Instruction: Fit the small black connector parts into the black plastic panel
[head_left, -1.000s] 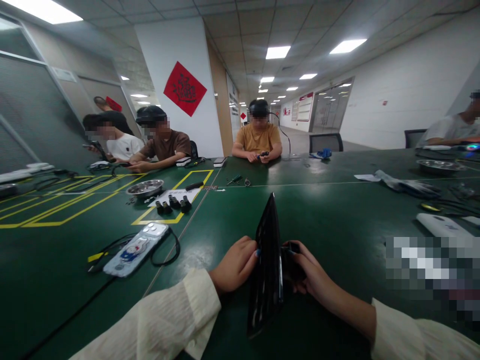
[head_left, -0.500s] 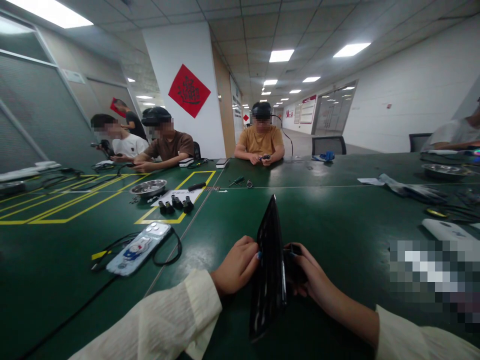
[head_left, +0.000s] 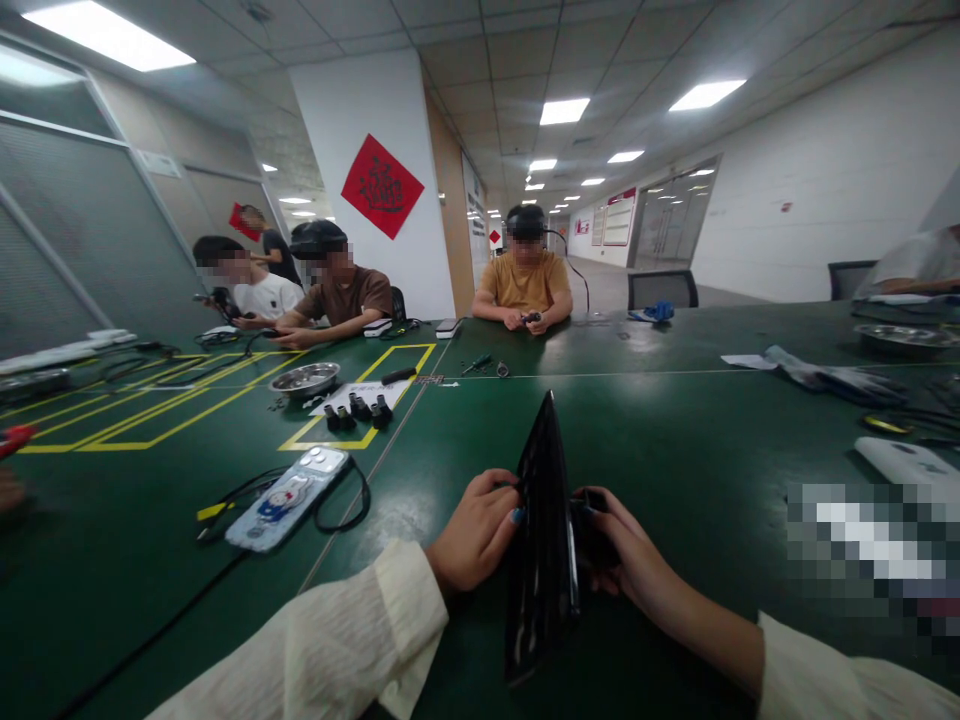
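A thin, glossy black panel (head_left: 541, 570) stands on edge in front of me, seen nearly edge-on. My left hand (head_left: 474, 530) is closed, its curled fingers pressed to the panel's left face near mid-height; the fingertips are partly hidden. On the other side, my right hand (head_left: 637, 560) grips a dark block-like piece (head_left: 597, 532) against the panel's right face. Whether that piece is joined to the panel cannot be seen. A phone in a clear cartoon case (head_left: 289, 497) lies on the table left of my left hand, with a black cable beside it.
Several black cylindrical parts (head_left: 360, 411) stand on white paper near a metal bowl (head_left: 305, 379). Screwdriver-like tools (head_left: 478, 364) lie farther back on the green table (head_left: 675, 430). Gloves (head_left: 825, 380) rest at right. A blurred hand (head_left: 9, 490) with a red object shows at the left edge.
Another person's hand with a red object has come in at the left edge. The view has shifted slightly; my hands keep the same hold on the panel and the dark piece.
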